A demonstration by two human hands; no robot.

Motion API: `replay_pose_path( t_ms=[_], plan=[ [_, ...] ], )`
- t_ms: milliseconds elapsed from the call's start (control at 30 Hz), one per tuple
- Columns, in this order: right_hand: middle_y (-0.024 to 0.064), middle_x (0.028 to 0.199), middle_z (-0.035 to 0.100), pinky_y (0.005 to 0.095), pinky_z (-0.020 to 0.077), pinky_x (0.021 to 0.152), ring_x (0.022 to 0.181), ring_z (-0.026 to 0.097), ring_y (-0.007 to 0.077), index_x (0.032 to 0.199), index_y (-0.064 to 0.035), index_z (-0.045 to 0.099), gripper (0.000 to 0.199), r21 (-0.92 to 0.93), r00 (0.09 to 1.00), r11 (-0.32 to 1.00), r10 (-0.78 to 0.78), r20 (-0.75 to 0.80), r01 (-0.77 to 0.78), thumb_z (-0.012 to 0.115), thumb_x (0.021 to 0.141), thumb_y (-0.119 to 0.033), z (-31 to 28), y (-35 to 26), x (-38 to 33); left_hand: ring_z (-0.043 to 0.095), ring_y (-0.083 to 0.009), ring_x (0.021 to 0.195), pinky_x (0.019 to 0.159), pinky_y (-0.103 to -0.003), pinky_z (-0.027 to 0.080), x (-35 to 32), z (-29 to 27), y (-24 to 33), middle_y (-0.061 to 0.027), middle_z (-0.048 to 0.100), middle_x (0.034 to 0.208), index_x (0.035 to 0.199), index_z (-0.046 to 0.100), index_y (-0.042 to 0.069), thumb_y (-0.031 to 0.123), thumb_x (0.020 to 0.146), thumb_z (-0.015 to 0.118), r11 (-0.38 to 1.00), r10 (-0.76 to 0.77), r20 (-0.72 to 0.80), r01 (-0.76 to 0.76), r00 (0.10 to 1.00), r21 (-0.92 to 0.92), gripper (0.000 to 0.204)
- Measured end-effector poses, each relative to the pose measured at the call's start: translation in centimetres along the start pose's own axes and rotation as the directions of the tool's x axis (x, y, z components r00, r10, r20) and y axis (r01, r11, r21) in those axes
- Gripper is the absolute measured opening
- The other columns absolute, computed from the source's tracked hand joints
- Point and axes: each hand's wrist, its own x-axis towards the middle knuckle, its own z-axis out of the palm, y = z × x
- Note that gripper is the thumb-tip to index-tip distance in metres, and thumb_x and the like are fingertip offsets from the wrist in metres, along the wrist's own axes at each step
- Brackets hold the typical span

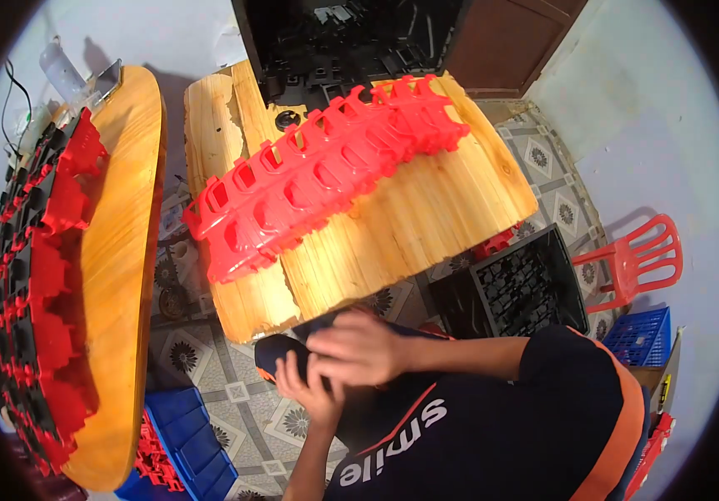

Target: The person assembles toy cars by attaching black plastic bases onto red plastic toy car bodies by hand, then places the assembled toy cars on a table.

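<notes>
**While both hands meet close to the body, the red plastic rows lie on the worktop**

Where the near edge of the worktop (pixel 410 213) ends, the left hand (pixel 319 401) and the right hand (pixel 368 346) overlap in view, in front of the dark shirt (pixel 476 426). The left hand's fingers are bent and somewhat apart; the right hand is blurred, its fingers folded over toward the left. Whether either pinches a small piece between them, I cannot tell.

The red plastic rows (pixel 334 157), long slotted mouldings set side by side, lie aslant across the worktop, apart from both hands. Just beyond them sit a round black piece (pixel 288 121) and a black bin (pixel 251 42) of loose black parts (pixel 326 50). More red and black assemblies (pixel 46 275) line the left-hand table (pixel 117 250).

The step in hand appears to be finger work, or a pause, between the hands rather than at the rows. Touching the rows from here would call for parting the hands and reaching forward over the near edge.
</notes>
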Motion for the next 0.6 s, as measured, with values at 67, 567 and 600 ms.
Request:
replay_pose_path(
  t_ms=[67, 567, 600],
  plan=[
    [0.0186, 0.106, 0.06, 0.0492, 0.0477, 0.084, 0.095, 0.06, 0.0347, 0.101, -0.0017, 0.059, 0.025, -0.411, 0.989, 0.903, 0.08, -0.126, -0.125, 0.061, 0.086, -0.021, -5.5, 2.4, 1.5, 0.038, -0.0421, 0.129, 0.105, -0.056, 0.028, 4.1, -0.6, 4.0, -0.0207, 0.045, 0.138, 0.125, 0.055, 0.012, 0.014, 0.078, 0.071, 0.978, 0.153, -0.158, -0.172, 0.976, -0.117, 0.049],
    [-0.0013, 0.09, 0.063, 0.025, 0.0463, 0.077, 0.084, 0.056, 0.0072, 0.099, -0.0014, 0.064, 0.015, 0.625, 0.18, 0.464, 0.867, -0.464, -0.627, 0.063, 0.094, -0.015, -19.2, 27.2, -9.8, 0.046, -0.0369, 0.127, 0.108, -0.056, 0.027, 32.1, 16.6, 21.4, -0.0118, 0.052, 0.137, 0.13, 0.057, 0.011, 0.036, 0.088, 0.06, 0.927, 0.332, 0.156, -0.352, 0.93, 0.127, 0.049],
    [-0.0013, 0.09, 0.063, 0.025, 0.0463, 0.077, 0.084, 0.056, 0.0072, 0.099, -0.0014, 0.064, 0.015, 0.63, 0.175, 0.46, 0.87, -0.461, -0.626, 0.063, 0.094, -0.015, -19.9, 27.1, -10.5, 0.048, -0.0364, 0.126, 0.109, -0.056, 0.026, 32.1, 16.5, 21.6, -0.0139, 0.052, 0.137, 0.136, 0.05, 0.011, 0.035, 0.089, 0.061, 0.924, 0.358, 0.075, -0.365, 0.931, 0.112, 0.054]
  ],
)
